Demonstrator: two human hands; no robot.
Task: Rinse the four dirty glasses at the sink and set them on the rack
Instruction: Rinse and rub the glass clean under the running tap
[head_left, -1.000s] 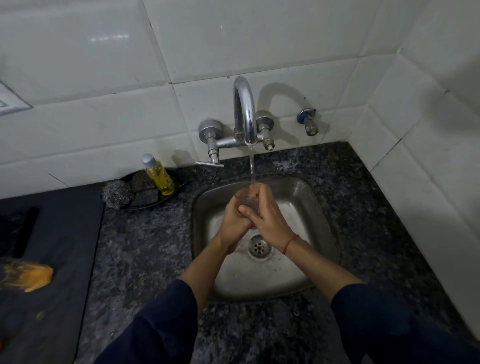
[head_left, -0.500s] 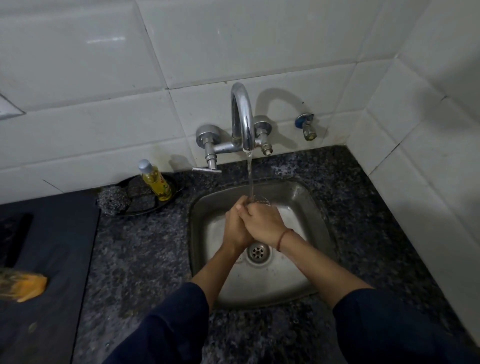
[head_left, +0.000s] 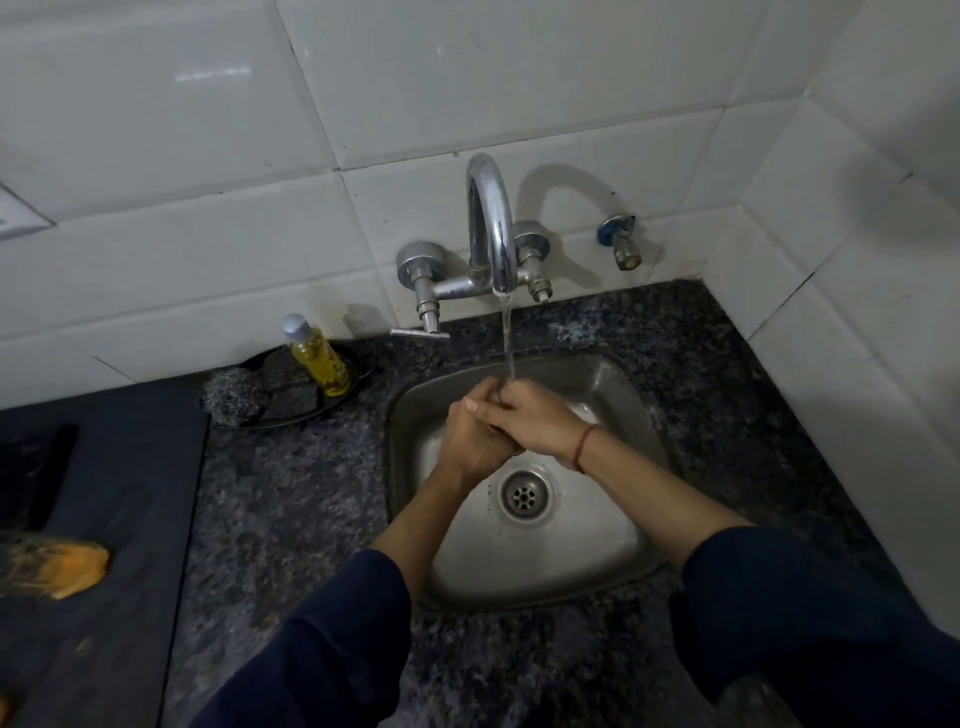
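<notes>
In the head view, the left hand (head_left: 467, 441) and the right hand (head_left: 535, 421) are seen pressed together over the steel sink (head_left: 571, 561), with the right laid across the fingers of the left. The fingers of both are curled tightly. A glass is not plainly made out between them, so whether one is grasped cannot be told; if it is there, it is hidden inside the clasped hands, above the basin and behind the drain (head_left: 524, 493). A thin stream of water (head_left: 508, 338) is poured from the curved tap (head_left: 491, 223) onto the spot where the fingers meet. A red thread (head_left: 584, 447) is worn on the right wrist, and both forearms are covered by dark blue sleeves (head_left: 332, 639). On the speckled counter (head_left: 285, 493), left of the sink, a yellow bottle (head_left: 317, 358) is stood in a dark dish (head_left: 358, 371), with a steel scrubber (head_left: 228, 397) just beside it. A dark mat (head_left: 104, 519) is laid further left, and an orange object (head_left: 57, 566) rests on it.
</notes>
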